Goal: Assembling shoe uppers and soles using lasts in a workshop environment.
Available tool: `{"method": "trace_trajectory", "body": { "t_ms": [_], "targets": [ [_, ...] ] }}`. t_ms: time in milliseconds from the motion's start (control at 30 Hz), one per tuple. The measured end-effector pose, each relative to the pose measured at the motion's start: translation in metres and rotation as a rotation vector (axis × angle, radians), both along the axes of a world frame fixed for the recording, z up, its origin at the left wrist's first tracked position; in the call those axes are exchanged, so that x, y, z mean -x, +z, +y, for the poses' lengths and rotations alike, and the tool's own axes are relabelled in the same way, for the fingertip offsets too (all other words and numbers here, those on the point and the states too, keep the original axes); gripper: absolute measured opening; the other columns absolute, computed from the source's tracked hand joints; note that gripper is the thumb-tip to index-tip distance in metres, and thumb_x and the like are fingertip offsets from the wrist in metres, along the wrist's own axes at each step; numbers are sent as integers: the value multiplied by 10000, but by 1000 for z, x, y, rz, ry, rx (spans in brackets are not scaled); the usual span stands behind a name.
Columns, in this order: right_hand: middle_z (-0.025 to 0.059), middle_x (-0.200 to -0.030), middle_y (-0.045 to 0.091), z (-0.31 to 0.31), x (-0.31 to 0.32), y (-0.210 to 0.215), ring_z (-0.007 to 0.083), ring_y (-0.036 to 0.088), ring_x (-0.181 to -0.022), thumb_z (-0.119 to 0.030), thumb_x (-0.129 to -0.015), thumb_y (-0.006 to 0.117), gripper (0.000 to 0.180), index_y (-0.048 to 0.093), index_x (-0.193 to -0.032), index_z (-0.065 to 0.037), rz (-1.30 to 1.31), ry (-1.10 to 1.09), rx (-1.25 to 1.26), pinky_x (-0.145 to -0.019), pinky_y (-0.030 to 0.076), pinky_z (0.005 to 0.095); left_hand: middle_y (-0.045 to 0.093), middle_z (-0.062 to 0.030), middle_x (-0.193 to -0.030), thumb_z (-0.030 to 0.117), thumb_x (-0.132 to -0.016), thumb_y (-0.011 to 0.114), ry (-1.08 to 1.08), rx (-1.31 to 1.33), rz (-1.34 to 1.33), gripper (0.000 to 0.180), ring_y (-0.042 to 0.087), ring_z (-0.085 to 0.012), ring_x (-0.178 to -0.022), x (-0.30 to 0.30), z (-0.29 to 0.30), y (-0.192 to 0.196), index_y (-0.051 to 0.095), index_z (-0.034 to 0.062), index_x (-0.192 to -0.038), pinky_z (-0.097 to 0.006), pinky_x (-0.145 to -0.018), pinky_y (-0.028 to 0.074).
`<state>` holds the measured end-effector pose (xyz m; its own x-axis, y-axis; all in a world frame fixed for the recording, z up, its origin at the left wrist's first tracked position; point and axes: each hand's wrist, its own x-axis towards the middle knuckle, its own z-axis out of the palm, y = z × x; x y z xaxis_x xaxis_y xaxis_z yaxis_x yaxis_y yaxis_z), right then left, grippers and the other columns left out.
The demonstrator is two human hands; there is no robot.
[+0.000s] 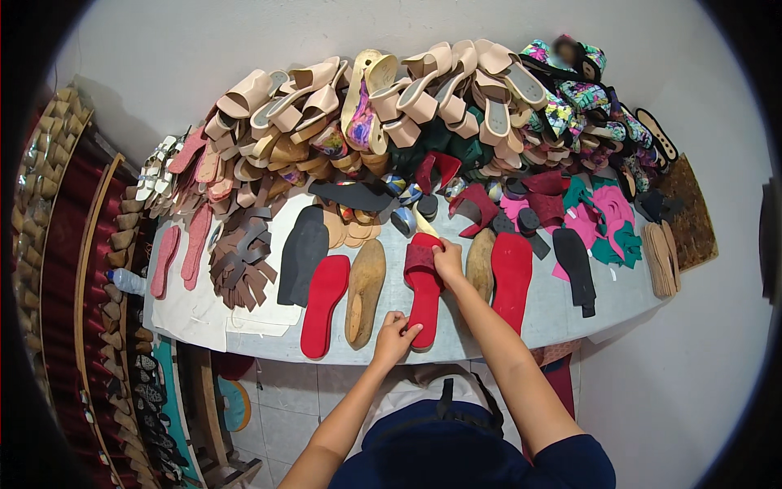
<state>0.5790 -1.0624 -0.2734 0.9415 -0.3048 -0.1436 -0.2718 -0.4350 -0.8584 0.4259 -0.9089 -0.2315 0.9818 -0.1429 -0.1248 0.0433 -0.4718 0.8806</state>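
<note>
A red slide sandal (425,306) with a darker red strap (419,258) lies on the table in front of me, toe away from me. My right hand (447,261) grips it at the right side of the strap. At the heel end, my left hand (394,336) pinches the left edge, its thumb on the red surface. To the left are a wooden shoe last (366,289) and a red sole (326,308). On the other side, a second wooden last (481,257) is partly covered by my right forearm, beside another red sole (512,273).
A heap of finished sandals (440,90) lines the table's back against the wall. Brown strap pieces (244,257), black soles (303,253) and pink and green scraps (607,216) lie around. Shelves of lasts (49,187) stand at left, near a plastic bottle (129,281).
</note>
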Motion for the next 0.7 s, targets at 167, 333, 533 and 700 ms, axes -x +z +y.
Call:
{"method": "trace_trajectory", "body": {
  "t_ms": [167,333,533,700],
  "targets": [
    [247,-1122,436,11,26,15,359,429,-1038,-177,-828,468,412,439,-1169,51,-127,-68,173,-921,323,394,446,-65,-872,231,-755,643,41,43,24,293,459,-138,-671,2,-7,3,601,-38,-865,-253,-602,397],
    [235,-1253,354,49,89,54,373,269,-1219,-211,-834,440,470,357,-1244,3,-298,184,534,-995,149,544,449,-103,-902,188,-812,569,31,57,-32,250,486,-194,-759,8,4,-21,579,-29,-935,-272,-700,410],
    [203,-1221,388,40,118,53,338,308,-1196,-230,-816,483,429,428,-1190,-28,-369,344,674,-985,172,546,393,-90,-1076,143,-895,424,-124,464,298,274,384,-195,-1034,8,13,-21,489,4,-1122,-257,-924,287],
    [171,-1145,439,45,118,51,324,331,-1175,-205,-770,500,411,475,-1147,-43,-435,395,725,-978,182,553,367,-93,-1109,144,-897,417,-238,422,315,300,352,-203,-1075,7,20,-20,454,20,-1167,-268,-951,260]
  ]
}}
